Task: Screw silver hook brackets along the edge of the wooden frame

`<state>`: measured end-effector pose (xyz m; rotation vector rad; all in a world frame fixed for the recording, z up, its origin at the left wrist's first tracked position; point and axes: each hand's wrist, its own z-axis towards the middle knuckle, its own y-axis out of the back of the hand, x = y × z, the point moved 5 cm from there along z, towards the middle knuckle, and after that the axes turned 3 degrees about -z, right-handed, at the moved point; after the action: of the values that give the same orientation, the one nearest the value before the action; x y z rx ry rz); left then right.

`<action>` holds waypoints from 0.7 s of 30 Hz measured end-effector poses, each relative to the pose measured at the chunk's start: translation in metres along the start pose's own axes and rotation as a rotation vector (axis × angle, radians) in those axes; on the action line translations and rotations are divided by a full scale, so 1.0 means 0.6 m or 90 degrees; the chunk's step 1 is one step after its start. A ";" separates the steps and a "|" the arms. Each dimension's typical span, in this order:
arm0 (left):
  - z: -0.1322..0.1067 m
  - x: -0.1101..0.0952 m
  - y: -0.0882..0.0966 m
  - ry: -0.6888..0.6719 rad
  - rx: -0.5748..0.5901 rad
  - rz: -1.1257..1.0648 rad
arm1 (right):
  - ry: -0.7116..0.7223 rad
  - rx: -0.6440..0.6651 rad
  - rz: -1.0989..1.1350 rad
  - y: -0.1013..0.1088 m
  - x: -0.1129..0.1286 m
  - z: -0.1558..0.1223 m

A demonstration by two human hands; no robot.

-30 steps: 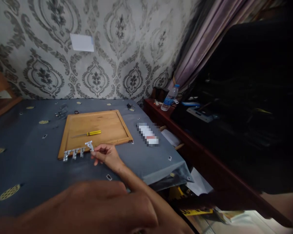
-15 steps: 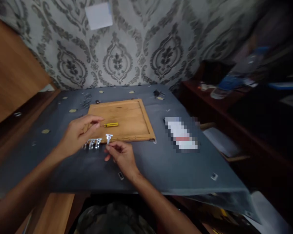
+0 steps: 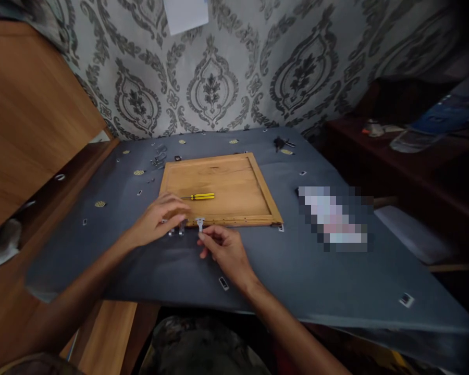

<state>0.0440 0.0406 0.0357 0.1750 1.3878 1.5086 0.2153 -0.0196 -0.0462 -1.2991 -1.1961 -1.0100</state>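
Note:
Between the thumb and fingers of my right hand is a small T-shaped metal bracket, its wide end up against the near edge of a framed wooden panel. My left hand hovers over the panel's near left corner, fingers stretched forward and thumb apart, with nothing visible in it. Below its fingertips several similar shiny metal brackets line the same edge, partly hidden by the hand. A yellow screwdriver lies on the panel just beyond my left fingers. Small dark holes dot the near edge.
A dark patterned cloth covers the table. Loose metal pieces lie behind the panel's left corner, and a black object lies at the back right. To the right is a blurred-out flat object. A plastic bottle stands on a side surface.
The view has swung left, so everything appears farther right. My left fingers have come closer to the bracket in my right hand, which stays held at the panel's edge.

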 end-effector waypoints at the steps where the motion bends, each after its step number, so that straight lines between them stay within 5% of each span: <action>1: -0.001 0.002 -0.006 -0.020 0.020 0.011 | 0.001 0.000 -0.008 0.000 0.000 0.001; 7: -0.013 0.007 -0.041 -0.064 0.102 0.118 | -0.003 0.008 -0.063 -0.006 -0.007 -0.001; 21: -0.017 0.006 -0.060 -0.043 0.065 0.180 | 0.039 -0.019 -0.154 -0.008 -0.015 0.011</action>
<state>0.0553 0.0295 0.0017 0.4990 1.4309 1.6454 0.2086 -0.0141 -0.0548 -1.1561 -1.3170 -1.2368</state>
